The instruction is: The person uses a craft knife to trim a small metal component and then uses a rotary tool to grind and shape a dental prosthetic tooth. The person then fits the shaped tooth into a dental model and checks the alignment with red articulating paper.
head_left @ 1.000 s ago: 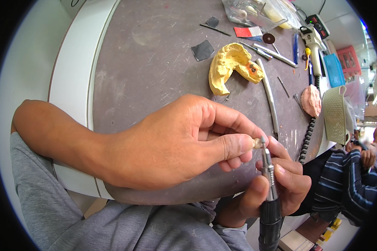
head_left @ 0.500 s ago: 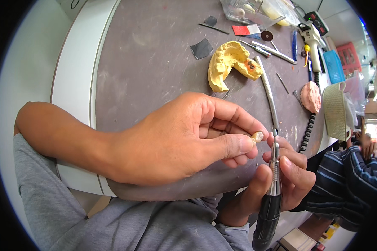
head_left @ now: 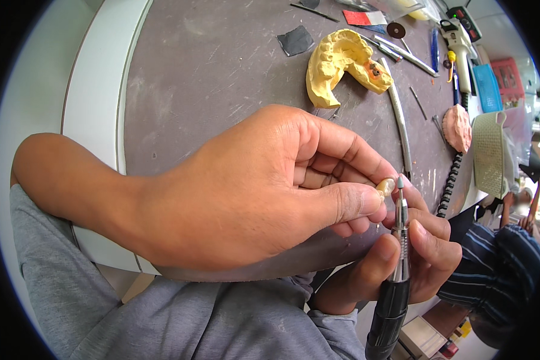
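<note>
My left hand (head_left: 252, 186) pinches a small tooth-coloured dental crown (head_left: 386, 186) between thumb and index finger. Just right of the crown stands the pale green tip of a rotary handpiece (head_left: 400, 240), very close to it; whether they touch I cannot tell. My right hand (head_left: 423, 255) is wrapped round the handpiece, which has a silver nose and a black body, with the tip pointing away from me. Beyond my left hand lies a yellow plaster dental model (head_left: 333, 66), horseshoe-shaped, with a reddish patch holding dark spots on its right end.
A grey-white tube (head_left: 396, 117) lies right of the model, near several slim tools (head_left: 408, 57). A pink plaster model (head_left: 458, 128) and a coiled black cord (head_left: 450, 183) are farther right, by a woven basket (head_left: 489, 153). A person in a striped top (head_left: 492, 264) sits at right.
Both hands, with the crown and handpiece, appear slightly farther right. The table things have shifted up in the picture as the view moved. The handpiece tip now shows more plainly beside the crown.
</note>
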The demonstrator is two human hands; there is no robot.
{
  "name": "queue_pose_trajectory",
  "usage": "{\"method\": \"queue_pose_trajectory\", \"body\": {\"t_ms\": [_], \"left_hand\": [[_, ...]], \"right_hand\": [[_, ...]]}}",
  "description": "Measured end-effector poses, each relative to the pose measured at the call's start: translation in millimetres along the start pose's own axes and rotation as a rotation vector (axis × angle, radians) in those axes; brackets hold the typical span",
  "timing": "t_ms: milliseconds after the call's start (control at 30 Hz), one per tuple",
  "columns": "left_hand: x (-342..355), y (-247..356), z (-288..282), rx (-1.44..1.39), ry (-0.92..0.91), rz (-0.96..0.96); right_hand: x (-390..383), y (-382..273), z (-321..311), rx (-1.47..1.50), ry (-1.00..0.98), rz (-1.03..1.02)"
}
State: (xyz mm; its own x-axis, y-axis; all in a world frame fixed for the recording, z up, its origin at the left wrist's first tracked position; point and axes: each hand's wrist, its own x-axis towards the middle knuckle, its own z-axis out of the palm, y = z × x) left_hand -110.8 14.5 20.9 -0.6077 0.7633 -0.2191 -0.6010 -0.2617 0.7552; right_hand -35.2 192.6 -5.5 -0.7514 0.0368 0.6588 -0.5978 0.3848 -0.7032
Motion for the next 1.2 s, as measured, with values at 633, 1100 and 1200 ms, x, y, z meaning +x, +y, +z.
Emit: {"method": "queue_pose_trajectory", "body": {"t_ms": [633, 1100, 1200], "left_hand": [[-3, 1, -1, 0.03, -0.006, -0.011], [-2, 1, -3, 0.035, -0.009, -0.007], [-2, 1, -2, 0.027, -0.015, -0.009]], "right_hand": [[6, 5, -1, 0.021, -0.013, -0.102], [5, 13, -5, 0.002, -0.069, -0.193], [4, 12, -4, -0.008, -0.047, -0.174]]}}
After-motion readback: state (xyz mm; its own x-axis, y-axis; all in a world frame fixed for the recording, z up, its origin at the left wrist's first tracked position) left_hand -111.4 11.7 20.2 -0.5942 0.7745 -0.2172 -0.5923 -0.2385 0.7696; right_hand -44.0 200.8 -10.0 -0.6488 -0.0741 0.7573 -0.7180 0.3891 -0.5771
